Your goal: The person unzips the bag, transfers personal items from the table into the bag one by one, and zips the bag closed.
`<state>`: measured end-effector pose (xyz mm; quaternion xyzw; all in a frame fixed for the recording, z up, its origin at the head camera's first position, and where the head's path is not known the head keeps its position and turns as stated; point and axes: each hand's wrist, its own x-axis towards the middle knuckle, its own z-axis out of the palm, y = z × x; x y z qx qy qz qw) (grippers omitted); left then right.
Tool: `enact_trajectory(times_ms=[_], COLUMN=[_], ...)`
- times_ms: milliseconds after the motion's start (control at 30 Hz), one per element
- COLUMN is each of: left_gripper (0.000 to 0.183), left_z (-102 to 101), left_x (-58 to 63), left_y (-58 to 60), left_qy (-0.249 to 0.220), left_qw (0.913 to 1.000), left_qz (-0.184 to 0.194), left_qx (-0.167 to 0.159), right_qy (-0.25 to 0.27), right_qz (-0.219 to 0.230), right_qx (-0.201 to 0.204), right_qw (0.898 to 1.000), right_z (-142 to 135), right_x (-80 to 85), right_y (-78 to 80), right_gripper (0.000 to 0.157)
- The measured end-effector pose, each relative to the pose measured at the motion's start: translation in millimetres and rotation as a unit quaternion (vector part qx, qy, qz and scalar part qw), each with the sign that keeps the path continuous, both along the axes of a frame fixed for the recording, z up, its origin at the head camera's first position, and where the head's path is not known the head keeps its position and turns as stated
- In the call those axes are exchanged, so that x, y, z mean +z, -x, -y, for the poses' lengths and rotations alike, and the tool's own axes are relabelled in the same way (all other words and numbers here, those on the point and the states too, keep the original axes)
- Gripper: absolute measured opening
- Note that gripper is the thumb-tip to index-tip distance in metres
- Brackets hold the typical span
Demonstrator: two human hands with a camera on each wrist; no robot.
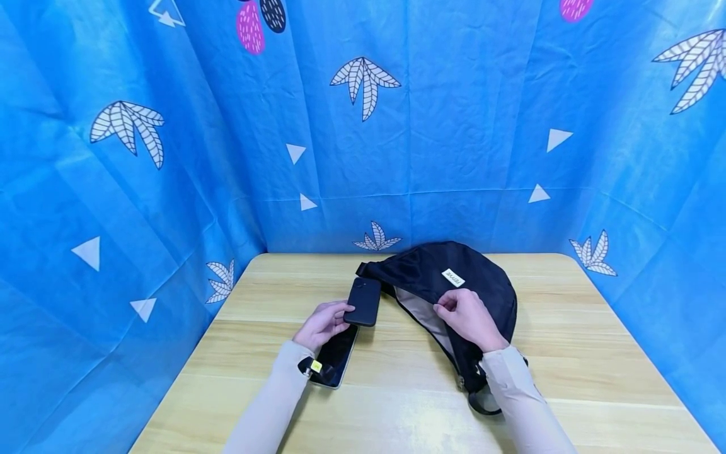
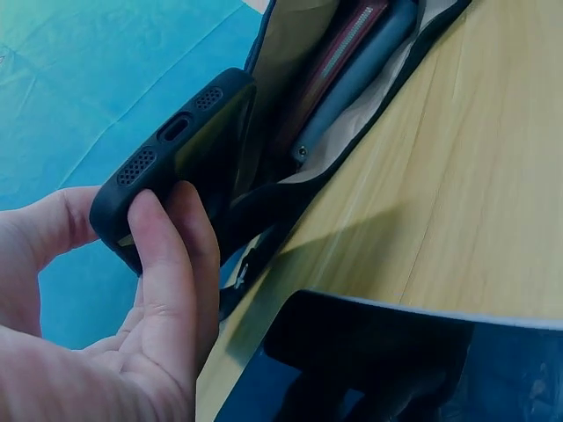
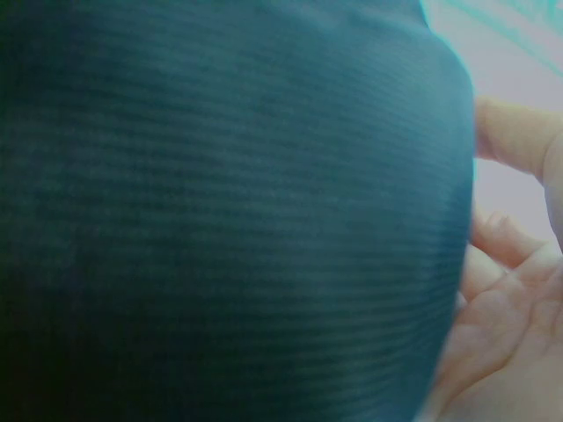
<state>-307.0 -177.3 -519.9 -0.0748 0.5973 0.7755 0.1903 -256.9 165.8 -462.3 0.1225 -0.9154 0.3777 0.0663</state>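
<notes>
My left hand [image 1: 324, 323] pinches a black smartphone [image 1: 364, 302] by its lower end, its camera side facing up. The phone is held above the table, close to the left end of a black crescent-shaped bag [image 1: 484, 271] with a white label. My right hand [image 1: 469, 318] pinches the upper edge of the bag's opening, which gapes and shows a light lining [image 1: 422, 309]. In the left wrist view, a dark red zipped item [image 2: 327, 77] and a blue-grey item [image 2: 365, 72] lie inside the bag. A dark-screened tablet [image 1: 341, 350] lies flat beneath my left hand and wrist.
The wooden table [image 1: 397, 410] carries the bag and the tablet. A black strap loop [image 1: 484, 408] trails from the bag's near end. Blue patterned curtains [image 1: 454, 126] enclose the back and both sides.
</notes>
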Motion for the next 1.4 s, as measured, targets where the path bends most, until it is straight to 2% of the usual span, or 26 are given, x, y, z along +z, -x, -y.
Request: enact_trajectory(times_ms=[167, 400, 667, 1400], left_gripper=[0.023, 0.019, 0.026, 0.031], left_z=[-5.3, -12.0, -19.3, -45.4], left_x=[-1.9, -3.1, -6.0, -11.5], left_y=[-0.1, -2.9, -4.8, -5.7], left_qy=[0.005, -0.002, 0.001, -0.002], left_qw=[1.0, 0.9998, 0.9996, 0.9996], left_qz=[0.001, -0.001, -0.002, -0.001], left_qx=[-0.008, -0.022, -0.03, -0.029], right_qy=[0.0, 0.005, 0.004, 0.003], right_qz=[-0.003, -0.012, -0.006, -0.005], right_qx=[-0.001, -0.003, -0.001, -0.001], right_qw=[1.0, 1.0, 1.0, 1.0], right_z=[0.0, 0.0, -0.5, 0.2], right_x=[0.1, -2.7, -3.1, -2.5], right_y=[0.7, 2.6, 1.5, 1.2], right_gripper=[0.007, 0.006, 0.007, 0.008])
